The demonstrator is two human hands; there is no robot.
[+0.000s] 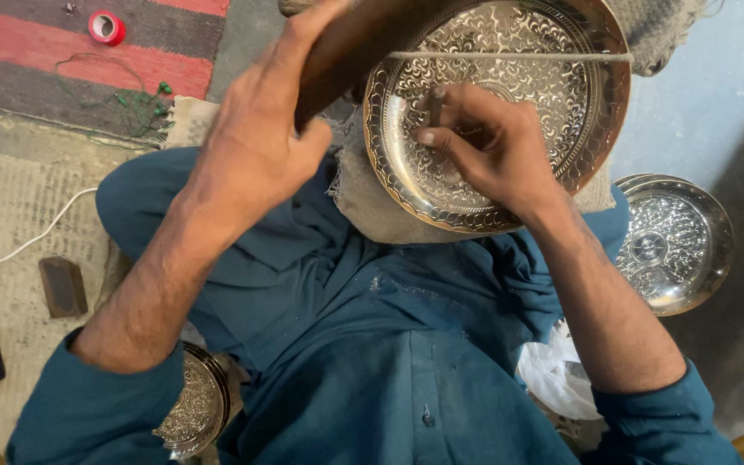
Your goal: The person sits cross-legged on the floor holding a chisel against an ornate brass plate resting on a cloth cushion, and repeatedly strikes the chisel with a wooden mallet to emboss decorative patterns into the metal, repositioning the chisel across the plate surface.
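Your left hand [256, 142] gripped a wooden mallet [350, 43]; your right hand [492, 146] pinched a chisel [435, 103] on the engraved plate [561, 103], upper centre.

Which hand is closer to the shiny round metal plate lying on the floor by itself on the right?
The right hand. It rests on the big engraved plate in the lap, just up-left of the shiny round metal plate. The left hand, gripping a dark wooden handle, is much farther left.

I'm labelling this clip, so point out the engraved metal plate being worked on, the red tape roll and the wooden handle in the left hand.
engraved plate [553, 103], head view, on its patterned inner face.
red tape roll [107, 27], head view, on its red ring.
wooden handle [363, 39], head view, on the shaft above the left hand [260, 146].
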